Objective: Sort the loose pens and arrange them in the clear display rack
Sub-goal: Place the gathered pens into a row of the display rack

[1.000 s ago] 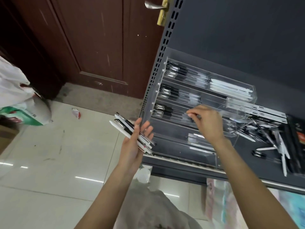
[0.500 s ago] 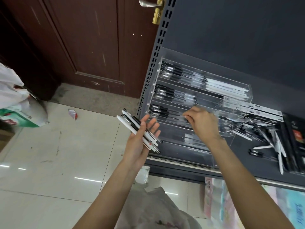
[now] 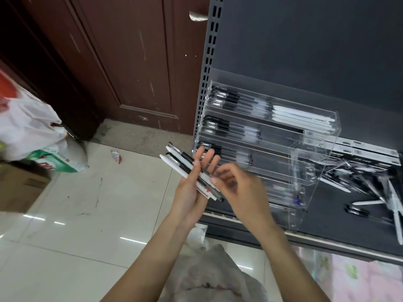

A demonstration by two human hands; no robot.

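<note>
My left hand (image 3: 192, 188) holds a bundle of white and black pens (image 3: 181, 164) fanned across its palm, in front of the shelf's left end. My right hand (image 3: 237, 188) is blurred, its fingertips at the lower end of that bundle; whether it grips a pen I cannot tell. The clear display rack (image 3: 305, 136) stands tiered on the dark shelf, with black pens and white pens lying in its rows. Loose pens (image 3: 370, 188) are scattered on the shelf to the right of the rack.
The dark shelf (image 3: 327, 219) has a perforated grey upright (image 3: 207, 73) at its left. A brown door (image 3: 120, 62) is behind. A white plastic bag (image 3: 32, 131) and a cardboard box (image 3: 17, 188) sit on the tiled floor at left; another bag (image 3: 218, 275) lies below my arms.
My right hand has come away from the rack's third row and moved left and down to the pens in my left hand. My left hand has stayed near the shelf's left end.
</note>
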